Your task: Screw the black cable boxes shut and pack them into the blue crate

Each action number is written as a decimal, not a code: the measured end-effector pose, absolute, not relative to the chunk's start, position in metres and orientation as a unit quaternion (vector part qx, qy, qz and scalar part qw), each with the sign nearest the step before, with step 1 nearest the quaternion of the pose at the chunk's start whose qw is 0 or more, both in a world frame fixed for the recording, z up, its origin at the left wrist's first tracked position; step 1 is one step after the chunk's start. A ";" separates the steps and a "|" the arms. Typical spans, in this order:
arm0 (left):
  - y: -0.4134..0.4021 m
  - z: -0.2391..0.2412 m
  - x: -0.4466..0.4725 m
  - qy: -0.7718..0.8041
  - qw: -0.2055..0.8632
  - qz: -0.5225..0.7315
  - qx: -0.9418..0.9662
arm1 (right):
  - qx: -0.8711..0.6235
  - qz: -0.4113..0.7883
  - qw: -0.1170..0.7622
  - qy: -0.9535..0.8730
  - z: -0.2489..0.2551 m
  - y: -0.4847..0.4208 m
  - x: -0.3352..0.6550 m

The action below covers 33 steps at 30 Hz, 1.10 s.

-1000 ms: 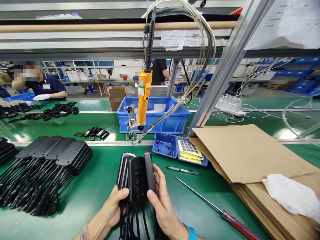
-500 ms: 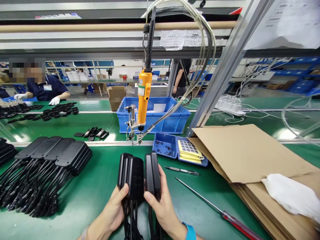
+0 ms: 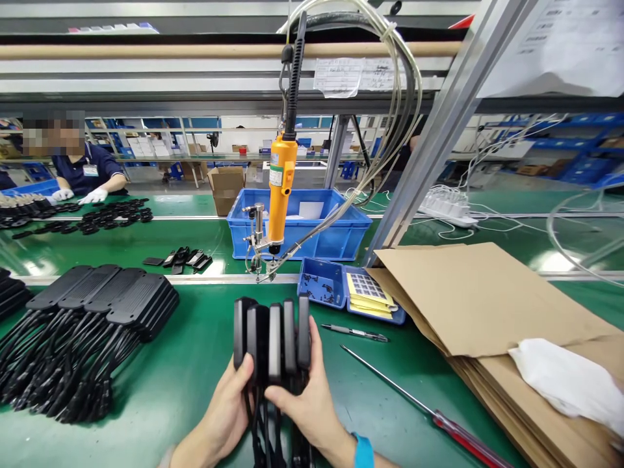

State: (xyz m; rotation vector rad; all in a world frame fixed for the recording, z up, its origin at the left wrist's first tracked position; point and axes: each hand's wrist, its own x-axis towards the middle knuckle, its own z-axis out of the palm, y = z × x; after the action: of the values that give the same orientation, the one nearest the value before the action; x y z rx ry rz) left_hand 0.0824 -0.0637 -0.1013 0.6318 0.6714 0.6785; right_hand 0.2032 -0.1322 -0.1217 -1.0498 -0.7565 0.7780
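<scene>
In the head view, five flat black plastic cases with rounded corners (image 3: 275,344) stand on edge side by side between the two hands, above the glossy green tabletop (image 3: 195,364). The left hand (image 3: 221,409) is clamped on the left end of the row, its thumb pressed on the near part of the two leftmost cases. The right hand (image 3: 312,406) is closed around the right end, its fingers along the outer side of the rightmost case and its thumb reaching left under the near end of the middle one. Thin black cables (image 3: 266,429) hang from the cases' near ends, between the wrists. Just beyond the row, the yellow cylindrical electric screwdriver (image 3: 280,195) hangs upright. To the right lie a slim grey-and-black pen (image 3: 355,333) and, nearer, a long steel screwdriver with a red handle (image 3: 436,417). Well to the left of the left hand, a bank of similar black cabled cases (image 3: 141,305) rests on the tabletop
</scene>
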 end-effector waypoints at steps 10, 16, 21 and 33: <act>-0.056 -0.094 0.078 0.190 0.915 0.256 0.248 | -0.432 0.385 0.746 -0.330 -0.123 -0.134 0.207; -0.058 -0.095 0.078 0.189 0.912 0.266 0.248 | -0.449 0.339 0.751 -0.345 -0.130 -0.135 0.206; -0.059 -0.101 0.077 0.208 0.909 0.277 0.233 | -0.451 0.337 0.744 -0.361 -0.124 -0.136 0.206; -0.070 -0.102 0.073 0.328 0.816 0.335 0.338 | -0.444 0.380 0.743 -0.326 -0.119 -0.133 0.213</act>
State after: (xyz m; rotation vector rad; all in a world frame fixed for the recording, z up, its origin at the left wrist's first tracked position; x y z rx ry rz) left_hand 0.0732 -0.0696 -0.1020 0.7203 0.6997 0.7133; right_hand 0.2129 -0.1335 -0.1189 -0.9721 -0.7140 0.8335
